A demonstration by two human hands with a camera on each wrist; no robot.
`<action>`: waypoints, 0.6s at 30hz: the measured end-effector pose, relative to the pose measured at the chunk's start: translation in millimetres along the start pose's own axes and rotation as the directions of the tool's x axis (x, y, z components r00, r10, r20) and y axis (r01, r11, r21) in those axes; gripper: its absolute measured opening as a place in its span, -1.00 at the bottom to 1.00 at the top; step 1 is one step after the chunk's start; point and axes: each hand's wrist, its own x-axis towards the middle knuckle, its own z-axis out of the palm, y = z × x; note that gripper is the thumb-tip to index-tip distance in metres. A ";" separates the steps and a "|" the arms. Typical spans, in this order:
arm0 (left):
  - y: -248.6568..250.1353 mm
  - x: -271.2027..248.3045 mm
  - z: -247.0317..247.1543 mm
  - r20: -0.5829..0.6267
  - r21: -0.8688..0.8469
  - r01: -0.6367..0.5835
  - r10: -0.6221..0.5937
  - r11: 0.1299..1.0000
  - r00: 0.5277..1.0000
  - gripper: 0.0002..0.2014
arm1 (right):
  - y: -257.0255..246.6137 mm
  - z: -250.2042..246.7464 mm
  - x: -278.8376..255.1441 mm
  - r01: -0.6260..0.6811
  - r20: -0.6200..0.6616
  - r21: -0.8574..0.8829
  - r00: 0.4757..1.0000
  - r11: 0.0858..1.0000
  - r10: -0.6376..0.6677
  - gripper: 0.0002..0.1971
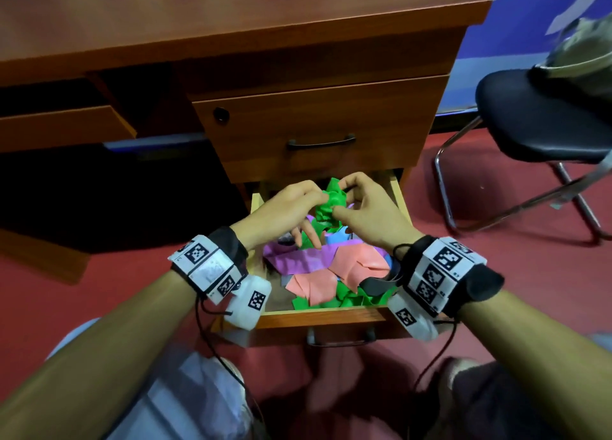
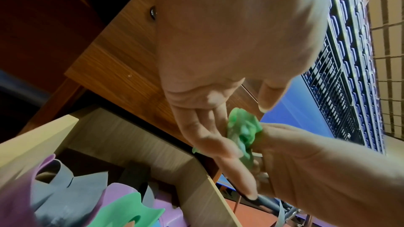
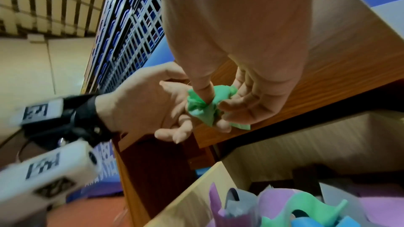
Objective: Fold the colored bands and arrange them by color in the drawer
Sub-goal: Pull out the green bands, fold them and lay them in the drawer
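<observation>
Both hands pinched the crumpled green band (image 1: 331, 204): left hand (image 1: 284, 207) and right hand (image 1: 367, 207) at opposite sides, above the open drawer (image 1: 328, 317). The band hung bunched, no clear long axis; neither hand nearer.

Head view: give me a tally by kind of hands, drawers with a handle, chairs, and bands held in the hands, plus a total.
Hands: 2, the left hand and the right hand.
Drawers with a handle: 2, the closed drawer and the open drawer.
Chairs: 1, the chair.
Bands held: 1, the green band, pinched by both hands.
Total: 6.
</observation>
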 end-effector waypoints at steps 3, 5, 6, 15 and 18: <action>-4.2 -4.1 2.4 -0.011 0.109 -0.011 0.013 0.994 1.000 -0.92 | 5.5 5.4 -9.7 0.037 0.010 -0.075 0.999 0.997 -0.036 -0.65; -9.3 -4.7 3.9 -0.078 0.183 -0.040 0.055 0.982 0.995 -0.95 | 9.3 5.1 -13.4 0.054 0.006 -0.103 0.999 0.993 -0.054 -0.68; -11.1 -4.4 3.9 -0.120 0.244 -0.059 0.091 0.968 0.989 -0.92 | 11.0 4.2 -14.2 0.060 0.008 -0.112 0.998 0.992 -0.059 -0.69; -8.0 -8.6 8.3 -0.204 0.434 -0.098 0.204 0.895 0.958 -0.88 | 19.3 -1.9 -16.1 -0.036 0.092 -0.103 0.995 0.994 0.046 -0.71; -8.7 -8.4 6.5 -0.230 0.408 -0.140 0.250 0.902 0.941 -0.84 | 20.9 -8.5 -13.3 -0.043 0.103 -0.087 0.993 0.995 0.052 -0.60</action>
